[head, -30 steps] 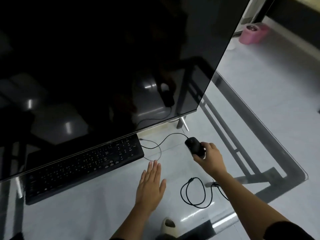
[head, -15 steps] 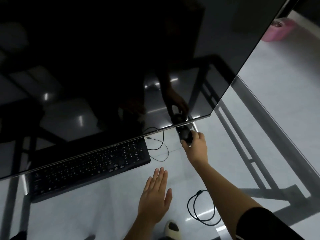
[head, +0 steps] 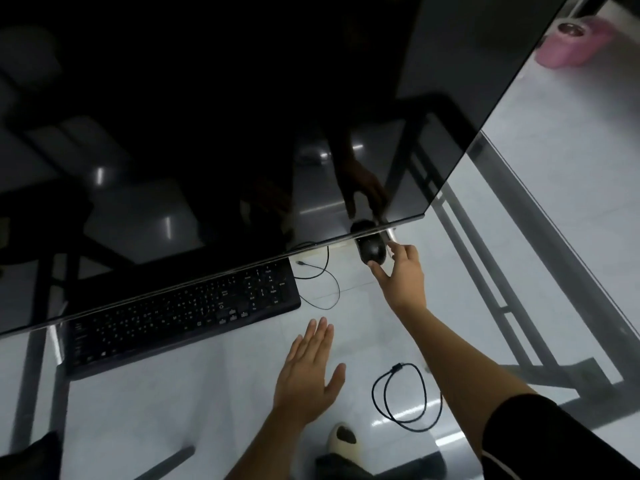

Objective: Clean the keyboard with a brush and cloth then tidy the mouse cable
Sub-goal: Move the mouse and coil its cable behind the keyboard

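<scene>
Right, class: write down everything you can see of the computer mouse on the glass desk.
The mouse is small, rounded and black, seemingly smooth plastic with a faint sheen. It appears to rest on the glass desk right of the keyboard, its far end tucked under the bottom edge of the monitor, which mirrors it. The right hand holds it between the thumb at its near end and fingers along its right side. Buttons, wheel and cable join are too dark to make out.
</scene>
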